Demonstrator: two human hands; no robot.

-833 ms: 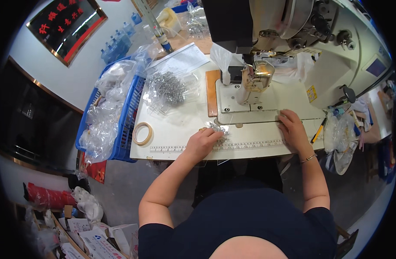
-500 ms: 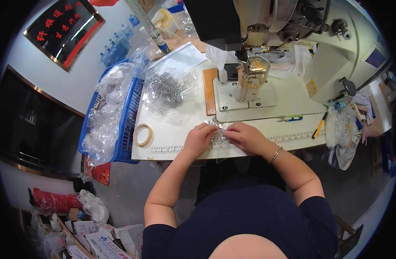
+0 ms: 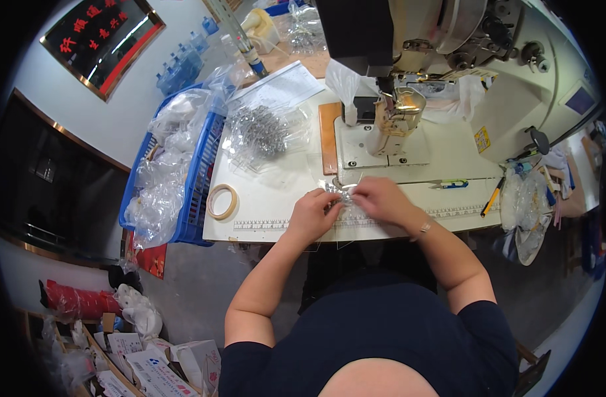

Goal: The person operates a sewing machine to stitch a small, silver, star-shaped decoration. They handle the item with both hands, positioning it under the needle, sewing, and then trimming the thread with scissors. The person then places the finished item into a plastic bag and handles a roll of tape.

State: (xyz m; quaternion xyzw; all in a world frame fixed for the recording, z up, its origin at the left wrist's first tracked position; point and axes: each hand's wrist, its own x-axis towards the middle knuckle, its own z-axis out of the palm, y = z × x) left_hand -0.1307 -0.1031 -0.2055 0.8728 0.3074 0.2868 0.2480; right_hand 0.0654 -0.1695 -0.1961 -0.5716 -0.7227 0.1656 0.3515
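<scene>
My left hand (image 3: 313,213) and my right hand (image 3: 377,200) meet at the front edge of the white work table (image 3: 276,198). Between their fingertips they pinch a small clear crinkled plastic piece (image 3: 338,194) with a shiny look. Both hands are closed on it, a little above the ruler strip (image 3: 263,223) along the table's front. Just behind them stands the sewing machine (image 3: 408,79), its needle head (image 3: 397,112) over the white base plate. What is inside the plastic piece cannot be made out.
A pile of clear bags with metal parts (image 3: 266,132) lies at the back left of the table. A tape roll (image 3: 222,201) sits near the left edge. A blue crate (image 3: 196,178) full of plastic bags stands left of the table. A pen (image 3: 493,196) and a small tool (image 3: 448,184) lie right.
My right hand has come in from the right side of the table to join my left hand on the plastic piece. The view has shifted slightly.
</scene>
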